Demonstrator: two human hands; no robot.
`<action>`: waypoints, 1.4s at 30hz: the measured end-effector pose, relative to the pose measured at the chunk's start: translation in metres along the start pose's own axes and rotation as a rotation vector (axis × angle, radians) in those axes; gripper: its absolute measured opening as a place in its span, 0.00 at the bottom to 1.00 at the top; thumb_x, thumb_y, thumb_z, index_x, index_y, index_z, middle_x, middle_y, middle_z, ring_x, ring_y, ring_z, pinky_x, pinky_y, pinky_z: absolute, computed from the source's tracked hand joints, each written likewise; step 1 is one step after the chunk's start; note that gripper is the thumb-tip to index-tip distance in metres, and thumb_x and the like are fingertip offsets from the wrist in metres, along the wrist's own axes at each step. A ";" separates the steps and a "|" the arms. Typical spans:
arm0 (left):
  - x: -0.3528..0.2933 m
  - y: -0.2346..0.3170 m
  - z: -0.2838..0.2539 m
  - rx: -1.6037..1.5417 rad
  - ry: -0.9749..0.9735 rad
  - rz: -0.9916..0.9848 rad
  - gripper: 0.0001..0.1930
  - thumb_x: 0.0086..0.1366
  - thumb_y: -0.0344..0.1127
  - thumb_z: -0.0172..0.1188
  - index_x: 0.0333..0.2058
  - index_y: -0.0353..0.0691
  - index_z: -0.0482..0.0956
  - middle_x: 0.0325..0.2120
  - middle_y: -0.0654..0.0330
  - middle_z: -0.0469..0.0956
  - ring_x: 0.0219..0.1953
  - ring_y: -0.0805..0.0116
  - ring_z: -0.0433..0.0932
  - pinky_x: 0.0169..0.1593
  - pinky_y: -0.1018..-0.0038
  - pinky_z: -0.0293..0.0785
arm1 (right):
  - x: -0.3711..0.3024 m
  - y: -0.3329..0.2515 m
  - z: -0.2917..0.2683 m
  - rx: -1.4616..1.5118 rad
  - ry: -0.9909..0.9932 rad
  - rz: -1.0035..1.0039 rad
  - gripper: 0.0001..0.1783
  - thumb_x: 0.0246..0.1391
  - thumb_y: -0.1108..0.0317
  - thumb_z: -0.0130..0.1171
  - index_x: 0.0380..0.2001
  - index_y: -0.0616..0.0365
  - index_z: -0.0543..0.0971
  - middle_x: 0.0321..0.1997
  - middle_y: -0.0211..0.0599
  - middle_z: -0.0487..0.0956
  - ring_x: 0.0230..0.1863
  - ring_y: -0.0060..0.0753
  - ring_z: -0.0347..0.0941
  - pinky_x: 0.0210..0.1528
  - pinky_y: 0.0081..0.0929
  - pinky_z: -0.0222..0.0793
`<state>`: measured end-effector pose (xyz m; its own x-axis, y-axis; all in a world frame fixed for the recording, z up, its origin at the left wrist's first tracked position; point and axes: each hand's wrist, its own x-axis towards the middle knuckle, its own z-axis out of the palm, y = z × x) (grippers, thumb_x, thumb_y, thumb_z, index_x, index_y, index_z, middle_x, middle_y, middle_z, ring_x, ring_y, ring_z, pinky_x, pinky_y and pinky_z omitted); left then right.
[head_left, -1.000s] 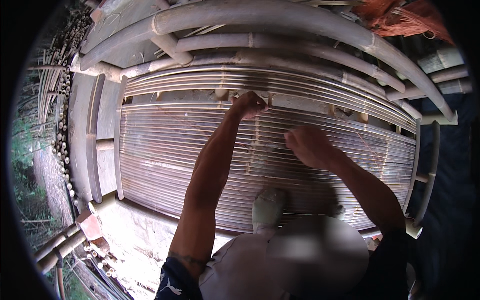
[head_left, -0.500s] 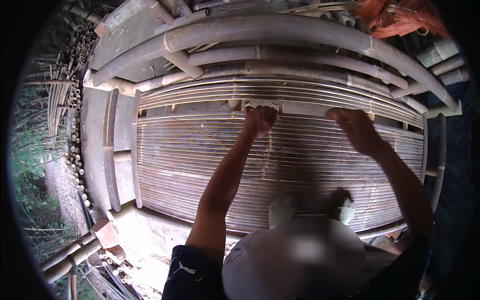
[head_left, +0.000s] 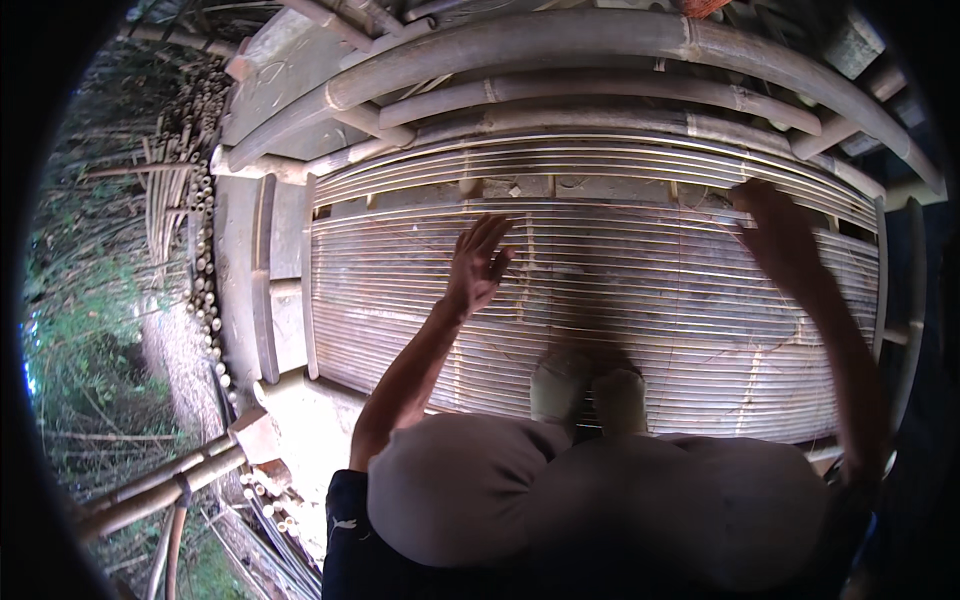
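Observation:
A bamboo slatted platform (head_left: 620,310) of thin parallel strips lies under me. My left hand (head_left: 480,265) is over its slats left of the middle, fingers spread, holding nothing. My right hand (head_left: 782,235) is farther right, near the open gap (head_left: 605,190) between the main slats and the narrow band of far slats (head_left: 600,158). Its fingers and thumb are apart, dark in shadow, with nothing visible in them. Whether its fingertips touch a slat, I cannot tell. Both of my feet, in pale coverings (head_left: 560,388), rest on the slats below my bent knees.
Thick curved bamboo poles (head_left: 510,38) run along the far side as a frame. A bamboo end rail (head_left: 263,280) stands left of the platform. Beyond it are stacked cut poles (head_left: 203,270) and green foliage (head_left: 95,320). Another pole (head_left: 150,505) crosses at lower left.
My left hand has come off the edge by the gap, moved left and nearer, and opened. My right hand has shifted right. My knees are now lower and more bent, and the view has tilted.

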<state>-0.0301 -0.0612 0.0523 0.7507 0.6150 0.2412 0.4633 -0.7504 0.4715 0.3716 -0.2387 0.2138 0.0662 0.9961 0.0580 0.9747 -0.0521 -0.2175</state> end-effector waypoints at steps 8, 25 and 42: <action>-0.097 0.057 -0.182 0.262 -0.353 -0.193 0.19 0.63 0.39 0.62 0.51 0.40 0.76 0.46 0.51 0.78 0.50 0.51 0.75 0.54 0.60 0.71 | 0.013 -0.134 0.163 0.392 -0.128 -0.416 0.09 0.51 0.68 0.57 0.36 0.59 0.78 0.38 0.43 0.79 0.44 0.45 0.77 0.47 0.48 0.71; -0.068 -0.100 -0.104 0.551 -0.345 0.066 0.29 0.58 0.39 0.65 0.60 0.57 0.70 0.61 0.63 0.66 0.60 0.63 0.68 0.61 0.64 0.66 | 0.149 -0.207 0.049 0.077 -0.487 -0.581 0.09 0.52 0.68 0.57 0.35 0.61 0.78 0.33 0.45 0.80 0.36 0.46 0.79 0.41 0.42 0.76; -0.039 -0.139 -0.130 -0.323 0.148 -0.085 0.05 0.64 0.28 0.59 0.36 0.40 0.72 0.26 0.56 0.77 0.31 0.58 0.79 0.32 0.69 0.72 | 0.162 -0.366 0.221 1.177 -0.650 0.192 0.19 0.60 0.54 0.58 0.36 0.62 0.79 0.26 0.37 0.79 0.26 0.27 0.76 0.36 0.25 0.74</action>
<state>-0.1847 0.0507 0.0874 0.6290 0.7178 0.2987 0.3308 -0.5948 0.7327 -0.0219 -0.0422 0.0879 -0.2512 0.8504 -0.4622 0.1812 -0.4278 -0.8855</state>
